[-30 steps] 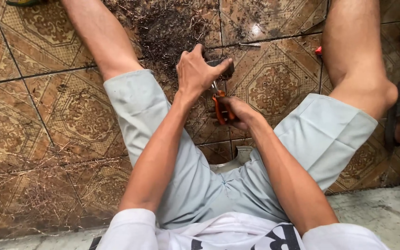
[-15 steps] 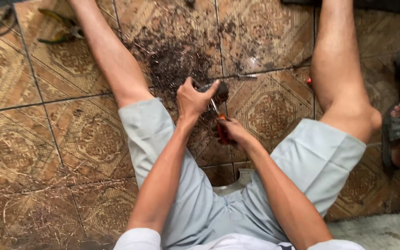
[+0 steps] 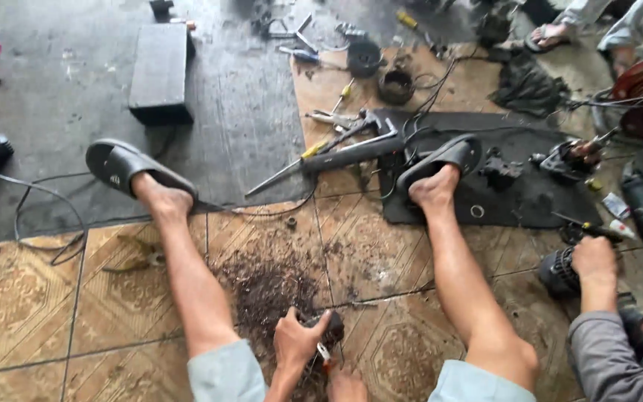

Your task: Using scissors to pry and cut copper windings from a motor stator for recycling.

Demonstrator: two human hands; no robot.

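Two bare hands meet low in the head view, between the person's spread legs at the bottom edge. The left hand is curled over a small dark round part, fingers and thumb clamped around it, pressing it against the patterned floor tiles. The right hand sits just below and to the right, mostly cut off by the frame edge; it closes around the red handles of a small cutting tool whose tip points up toward the dark part. Whether the tool's tip touches the part cannot be told. Just above the hands lies a heap of dark wiry debris scattered loose over the tiles, reaching up between the shins. Both feet wear dark slippers: the left slipper rests on a dark grey mat, the right slipper on a black rubber sheet. Between the feet lies a long dark pointed tool, with pliers and screwdrivers beyond it. A dark block stands on the mat, well apart from the hands. To the left the tiles lie open apart from a thin cable and pliers. At the right edge another person's hand, in a grey sleeve, rests on a dark round object, near the right knee.
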